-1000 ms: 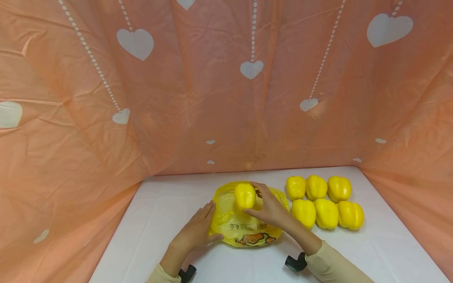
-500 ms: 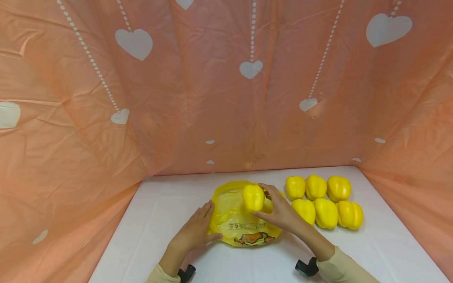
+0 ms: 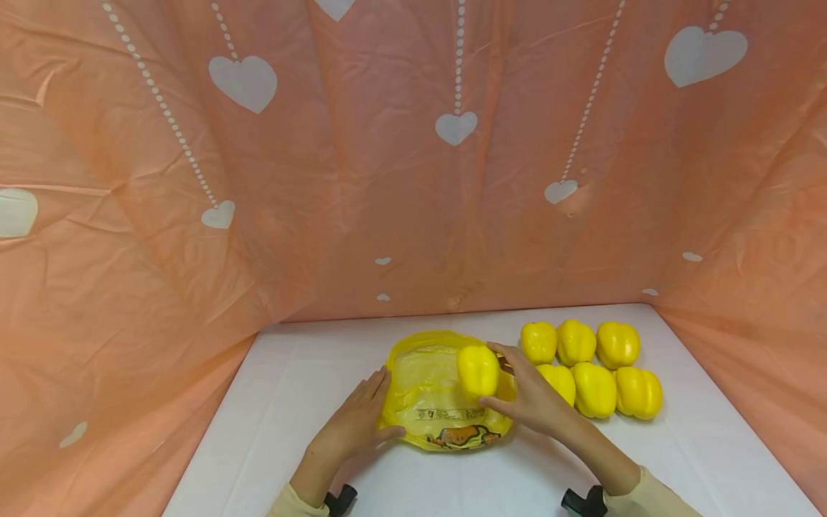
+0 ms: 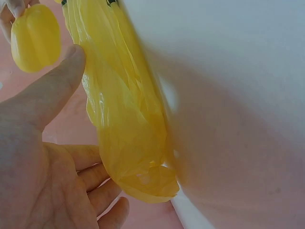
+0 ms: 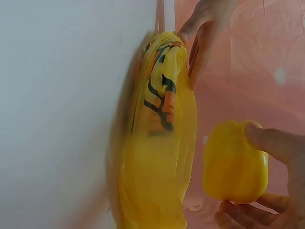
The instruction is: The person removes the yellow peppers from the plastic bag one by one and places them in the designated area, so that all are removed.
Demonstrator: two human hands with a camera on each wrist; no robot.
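Observation:
A yellow plastic bag with a printed orange picture lies spread on the table with its mouth facing up. My left hand rests against the bag's left edge, thumb and fingers fairly straight; in the left wrist view the thumb touches the bag. Above the bag's right side, my right hand grips a yellow bell pepper between thumb and fingers. The right wrist view shows this pepper held clear of the bag, beside its rim.
Several yellow bell peppers stand in two rows on the white table, right of the bag. My right forearm partly covers the nearest one. A pinkish-orange curtain with white hearts hangs behind and at both sides.
My right hand has moved to the right and slightly nearer with the bell pepper, from over the bag's middle to its right side. The left hand has stayed at the bag's edge.

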